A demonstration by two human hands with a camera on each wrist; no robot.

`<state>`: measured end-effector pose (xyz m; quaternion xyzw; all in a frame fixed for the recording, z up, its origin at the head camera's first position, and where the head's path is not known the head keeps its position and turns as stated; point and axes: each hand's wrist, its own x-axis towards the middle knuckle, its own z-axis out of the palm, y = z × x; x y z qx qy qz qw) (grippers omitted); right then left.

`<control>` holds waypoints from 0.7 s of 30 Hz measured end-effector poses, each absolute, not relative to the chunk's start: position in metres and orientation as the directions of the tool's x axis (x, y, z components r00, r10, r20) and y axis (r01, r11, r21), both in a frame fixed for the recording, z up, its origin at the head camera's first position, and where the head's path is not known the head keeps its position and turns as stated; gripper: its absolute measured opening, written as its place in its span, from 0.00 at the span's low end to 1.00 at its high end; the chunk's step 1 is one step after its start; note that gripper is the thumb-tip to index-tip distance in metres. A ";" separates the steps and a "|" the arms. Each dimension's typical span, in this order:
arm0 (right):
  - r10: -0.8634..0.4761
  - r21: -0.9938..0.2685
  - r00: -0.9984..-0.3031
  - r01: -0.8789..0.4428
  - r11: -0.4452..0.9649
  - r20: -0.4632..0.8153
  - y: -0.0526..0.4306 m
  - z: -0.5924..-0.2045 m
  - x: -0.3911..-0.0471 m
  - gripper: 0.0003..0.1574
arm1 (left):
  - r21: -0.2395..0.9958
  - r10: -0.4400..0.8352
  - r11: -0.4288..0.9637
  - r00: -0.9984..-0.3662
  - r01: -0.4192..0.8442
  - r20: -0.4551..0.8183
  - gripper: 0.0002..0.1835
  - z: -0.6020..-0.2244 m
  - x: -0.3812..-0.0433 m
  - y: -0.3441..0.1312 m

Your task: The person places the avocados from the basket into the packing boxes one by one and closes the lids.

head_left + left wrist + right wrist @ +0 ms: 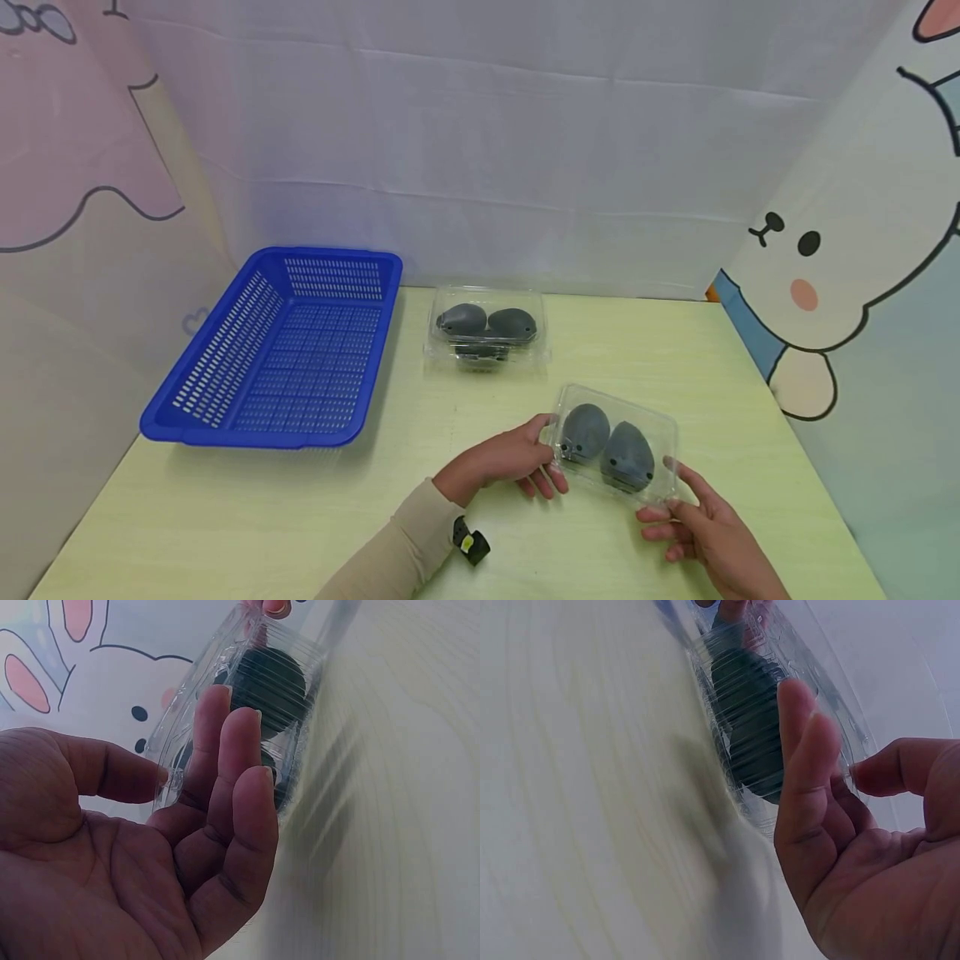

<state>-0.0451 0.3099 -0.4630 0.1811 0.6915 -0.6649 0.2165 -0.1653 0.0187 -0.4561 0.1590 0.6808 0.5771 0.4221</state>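
Both hands hold one clear plastic clamshell box [643, 417] between them, tilted and close over the table. Two dark grey egg-shaped pieces [628, 457] with small black dots show through its lid. My left hand [517, 457] pinches the box's left end, thumb on the upper edge and fingers under it. At the opposite end, the right hand [708, 529] grips the near corner between thumb and fingers. In the left wrist view the left thumb [124, 774] presses the box rim. The right wrist view shows the ribbed box side and a dark piece [754, 742] inside.
A second clear box [487, 295] with several similar grey pieces stands at the back of the table, near the white cloth backdrop [487, 167]. To the left sits a blue slotted plastic basket [258, 439]. A cartoon-printed wall [885, 317] borders the table on the right.
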 end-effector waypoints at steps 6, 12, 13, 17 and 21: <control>-0.028 -0.838 -0.838 0.543 0.052 -0.545 0.309 -0.463 -0.044 0.44 | 0.919 0.702 0.279 -0.593 -0.280 -0.394 0.38 -0.458 -0.165 0.020; -0.049 -0.842 -0.840 0.539 0.034 -0.540 0.310 -0.464 -0.045 0.45 | 0.918 0.703 0.285 -0.591 -0.277 -0.396 0.38 -0.458 -0.165 0.019; -0.053 -0.842 -0.841 0.538 0.031 -0.539 0.311 -0.464 -0.045 0.45 | 0.918 0.703 0.284 -0.591 -0.277 -0.396 0.38 -0.459 -0.165 0.019; -0.063 -0.846 -0.844 0.532 0.028 -0.532 0.311 -0.465 -0.045 0.45 | 0.920 0.701 0.276 -0.596 -0.279 -0.391 0.38 -0.461 -0.166 0.019; -0.056 -0.844 -0.842 0.536 0.028 -0.537 0.311 -0.465 -0.046 0.45 | 0.922 0.703 0.268 -0.598 -0.279 -0.385 0.37 -0.461 -0.166 0.019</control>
